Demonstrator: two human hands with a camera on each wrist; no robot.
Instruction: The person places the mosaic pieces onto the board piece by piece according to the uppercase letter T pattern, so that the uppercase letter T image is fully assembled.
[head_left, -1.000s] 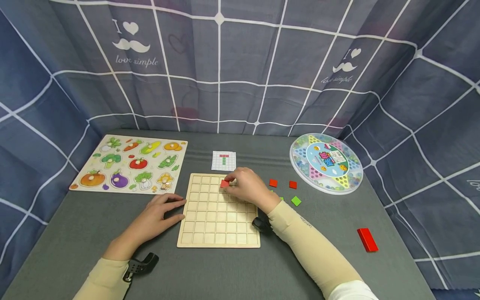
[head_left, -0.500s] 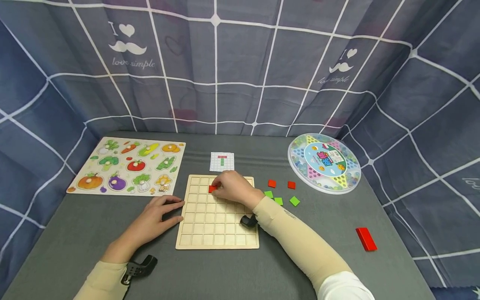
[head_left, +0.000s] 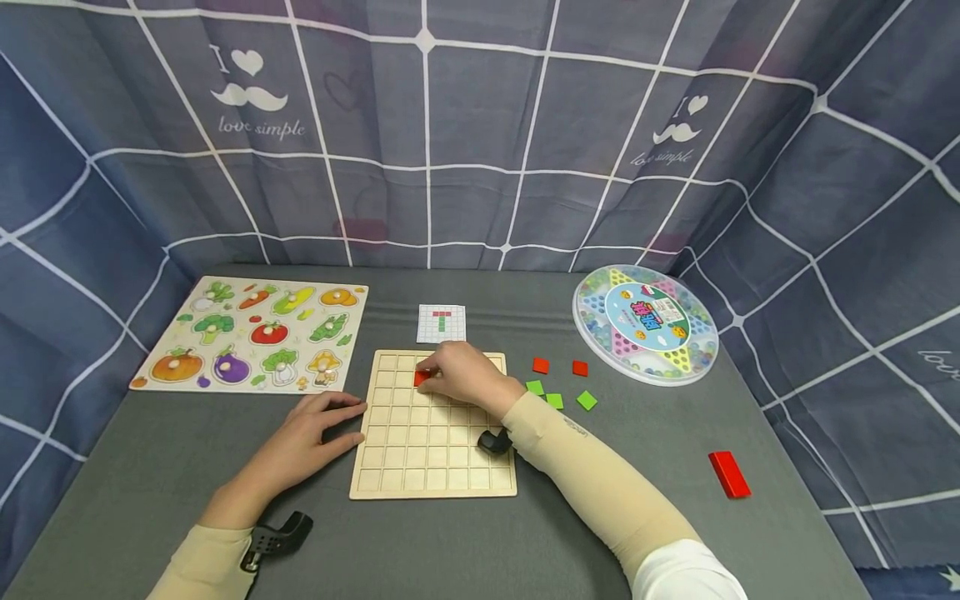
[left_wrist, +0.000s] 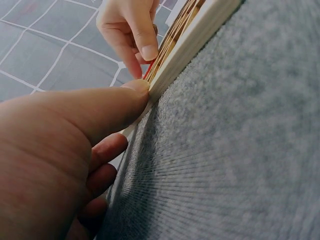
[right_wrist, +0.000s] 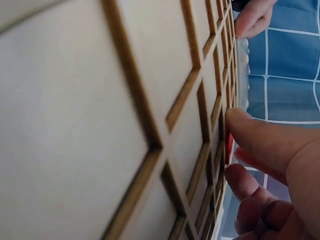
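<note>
A pale wooden board (head_left: 433, 458) with a grid of square cells lies flat in the middle of the head view. Near its upper edge, my right hand (head_left: 467, 377) pinches a small red square tile (head_left: 422, 378) between thumb and fingers, down at the grid. The right wrist view shows that red tile (right_wrist: 229, 147) edge-on against the grid, under the thumb. My left hand (head_left: 315, 435) touches the board's left edge with its thumb and fingertips, fingers extended. In the left wrist view the left thumb (left_wrist: 120, 102) lies against the board's edge. Fingers partly cover the tile.
Right of the board lie red tiles (head_left: 541, 365) and green tiles (head_left: 554, 401). Behind it is a card (head_left: 442, 335) printed with a red-and-green T. A vegetable puzzle (head_left: 251, 360) lies left, a round game box (head_left: 647, 323) right, and a red block (head_left: 730, 475) farther right.
My right hand has moved left over the board with the red tile, then stayed at a cell near the upper rows. The left hand has kept its place at the edge.
</note>
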